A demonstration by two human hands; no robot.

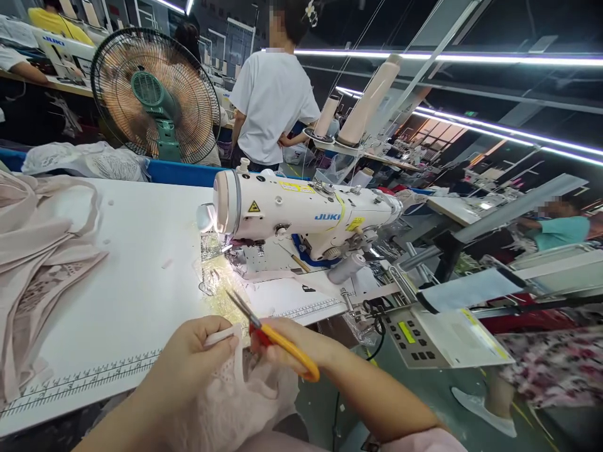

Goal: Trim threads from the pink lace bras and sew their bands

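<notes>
My left hand (200,351) pinches the narrow band of a pale pink lace garment (235,402) between thumb and fingers. The garment hangs below, over the table's front edge. Beside it, my right hand (292,342) is closed around scissors (289,348) with orange-yellow handles, their blades pointing up and left above the sewing plate. Part of the right hand's fingers is hidden behind the handles and cloth. Just beyond both hands stands a white JUKI sewing machine (301,210), its lamp lighting the needle area.
More pale pink garments (42,251) lie on the left of the white table (136,270). A large fan (153,94) and a person in a white shirt (276,100) stand behind. Thread cones (370,100) rise above the machine. A control panel (419,339) sits at right.
</notes>
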